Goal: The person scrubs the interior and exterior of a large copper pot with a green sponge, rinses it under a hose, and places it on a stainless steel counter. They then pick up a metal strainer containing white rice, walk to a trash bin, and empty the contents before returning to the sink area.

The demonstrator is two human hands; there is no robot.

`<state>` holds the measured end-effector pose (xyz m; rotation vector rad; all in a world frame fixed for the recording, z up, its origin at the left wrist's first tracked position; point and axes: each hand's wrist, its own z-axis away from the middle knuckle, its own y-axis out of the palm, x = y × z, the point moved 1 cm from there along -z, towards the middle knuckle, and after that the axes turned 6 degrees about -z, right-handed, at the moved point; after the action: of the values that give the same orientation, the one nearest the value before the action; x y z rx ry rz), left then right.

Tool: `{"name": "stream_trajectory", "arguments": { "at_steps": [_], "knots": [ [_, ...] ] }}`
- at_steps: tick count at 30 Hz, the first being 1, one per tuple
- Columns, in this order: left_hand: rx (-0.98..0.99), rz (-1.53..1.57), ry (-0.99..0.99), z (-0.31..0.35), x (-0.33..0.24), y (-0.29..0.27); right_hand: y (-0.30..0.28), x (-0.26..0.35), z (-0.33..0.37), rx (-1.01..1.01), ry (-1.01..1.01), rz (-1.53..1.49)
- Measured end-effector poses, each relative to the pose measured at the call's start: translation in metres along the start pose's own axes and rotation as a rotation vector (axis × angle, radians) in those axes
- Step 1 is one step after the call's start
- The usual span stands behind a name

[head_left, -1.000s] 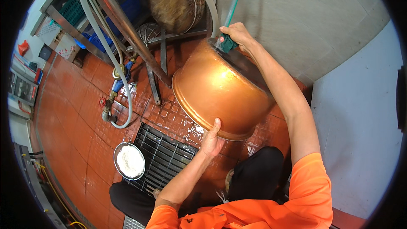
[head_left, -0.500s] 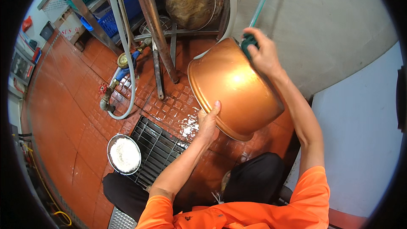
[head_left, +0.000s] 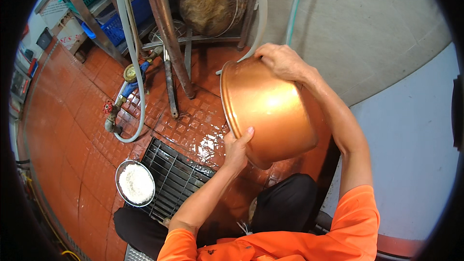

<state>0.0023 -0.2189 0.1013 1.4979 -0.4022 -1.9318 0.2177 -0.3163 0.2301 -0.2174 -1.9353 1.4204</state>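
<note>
1. Pot (head_left: 278, 113): smooth, copper-coloured, round-walled, tilted, just right of centre.
2. Left hand (head_left: 237, 150) pinches its flanged edge, thumb outside, fingers hidden.
3. Right hand (head_left: 284, 63) bends over its top; I cannot tell whether it grips.
4. Lower left: round bowl (head_left: 117, 181), white grains (head_left: 137, 183).

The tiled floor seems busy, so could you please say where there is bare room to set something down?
Bare floor spreads left of the bowl and hose; a smaller, wet patch shows between the grate and the pot. It's crowded around the pole and valve.
</note>
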Motion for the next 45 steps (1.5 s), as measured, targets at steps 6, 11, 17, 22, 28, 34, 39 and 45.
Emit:
{"name": "stream_trajectory", "arguments": {
  "at_steps": [6, 11, 17, 22, 28, 34, 39, 45],
  "knots": [
    [-0.014, 0.05, -0.037, 0.018, 0.012, -0.06, 0.022, -0.055, 0.028, -0.512, 0.24, -0.779],
    [-0.245, 0.068, 0.036, 0.004, 0.007, -0.092, 0.076, -0.11, 0.049, -0.837, 0.688, -1.251],
    [-0.236, -0.091, 0.088, -0.008, 0.017, -0.088, 0.093, -0.089, 0.036, -0.902, 0.466, -0.972],
    [-0.262, -0.154, 0.139, 0.003, 0.01, -0.072, 0.053, 0.053, 0.016, -0.478, -0.237, -0.359],
    [-0.214, -0.374, 0.198, 0.018, 0.02, -0.063, 0.099, 0.101, 0.038, 0.291, -0.639, 0.193],
    [-0.096, -0.323, 0.234, 0.02, 0.017, -0.055, 0.03, 0.015, -0.011, 0.271, 0.066, 0.145],
    [-0.038, -0.39, 0.241, 0.022, 0.012, -0.052, 0.003, -0.054, -0.011, 0.176, 0.478, 0.032],
    [-0.017, -0.334, 0.258, 0.013, -0.006, -0.044, 0.036, 0.026, -0.002, 0.446, 0.182, 0.298]
  ]
}}
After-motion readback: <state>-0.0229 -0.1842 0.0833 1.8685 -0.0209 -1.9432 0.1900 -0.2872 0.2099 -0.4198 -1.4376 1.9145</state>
